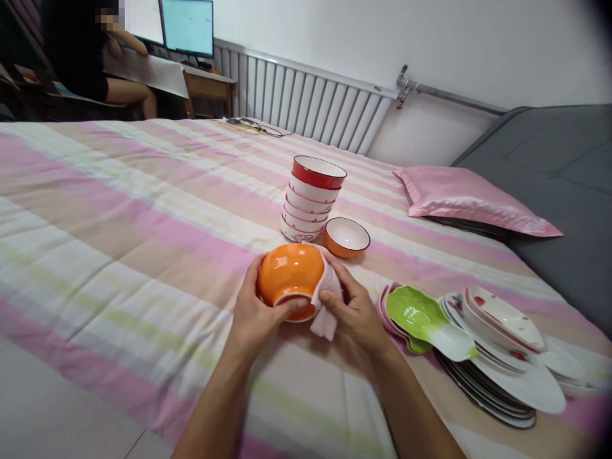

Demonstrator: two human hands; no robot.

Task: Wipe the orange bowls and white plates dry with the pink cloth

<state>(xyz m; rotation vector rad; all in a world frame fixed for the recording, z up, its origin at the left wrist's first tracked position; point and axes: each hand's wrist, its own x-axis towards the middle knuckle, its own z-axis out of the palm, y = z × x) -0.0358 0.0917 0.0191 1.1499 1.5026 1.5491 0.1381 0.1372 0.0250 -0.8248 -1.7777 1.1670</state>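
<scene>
Bed: one, striped cover, soft and yielding underneath; clock directions taken from the held bowl, 12 o'clock facing away from the person. Screen: at 11 o'clock, lit, its marks too small to read. Plates: one uneven pile at 4 o'clock, on the bed; red motifs, no legible lettering. Bowl stack: between 12 and 1 o'clock, upright, topmost piece with a red band; small printed figures on the sides, any wording too small to make out. Bowl: one, orange, glossy, raised in both hands just above or against the bed (contact not clear), tipped so that its foot faces the person; no brand or label on the surface shown. Handling, as judged: ceramic, stiff, moderate in weight, smooth enough to slip, liable to chip at rim or foot; best held by opposite walls, a thumb braced at the foot ring. Left hand: curved about the 9 o'clock wall, thumb across the foot. Right hand: at the 3 o'clock wall, gripping it through cloth. Second bowl: at 2 o'clock, orange outside, white inside, upright; unmarked where visible. Cloth: pale pink, limp, light, bunched between right hand and bowl, one end hanging; no tag seen.
</scene>
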